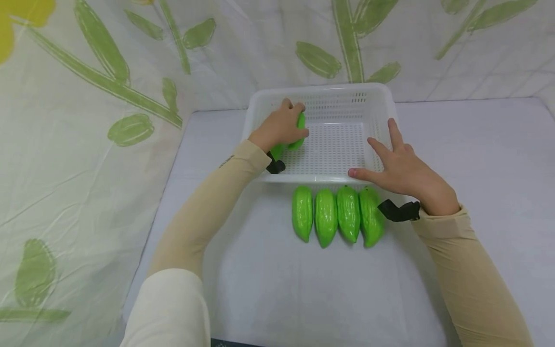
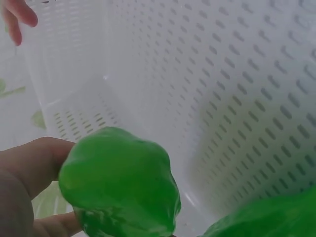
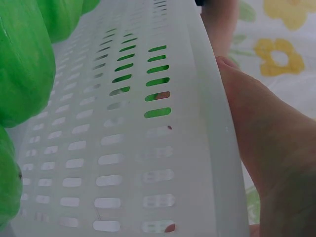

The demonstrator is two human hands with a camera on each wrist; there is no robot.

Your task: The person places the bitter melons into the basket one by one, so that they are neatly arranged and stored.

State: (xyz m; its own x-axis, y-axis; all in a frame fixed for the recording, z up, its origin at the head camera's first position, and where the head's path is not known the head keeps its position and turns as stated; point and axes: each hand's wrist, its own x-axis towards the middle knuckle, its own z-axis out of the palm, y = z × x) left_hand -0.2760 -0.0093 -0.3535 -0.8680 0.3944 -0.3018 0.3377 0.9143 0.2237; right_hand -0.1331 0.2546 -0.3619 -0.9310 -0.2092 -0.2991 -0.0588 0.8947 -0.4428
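Head view: six glossy green pieces counted, long and gourd-like, lengthwise grooved; the four in clear sight narrow to a point at the near end. I log one, the held piece (image 1: pixel 301 121), inside the white basket (image 1: pixel 321 179) toward its left wall, gripped by the left hand (image 1: pixel 281 126) with fingers and thumb around it. Left wrist view gives me its blunt, lobed end close up. A second green piece (image 1: pixel 276 152) lies in the basket near its left side, mostly hidden by the hand and wrist. The row of four (image 1: pixel 348 214) lies side by side on the tabletop (image 1: pixel 260 270), just off the basket's near wall, tips toward the tabletop's near edge; the rightmost curves slightly. I note the right hand (image 1: pixel 403 166) spread at the basket's near right corner, fingers extended, thumb over the near rim, holding no green piece. The basket has slotted walls and floor and stands at the tabletop's far edge, left of its middle. The surface is covered in pale, smooth cloth. White hanging cloth (image 1: pixel 260 43), printed with green stems and leaves, closes the far and left sides; I see yellow blooms at upper left.
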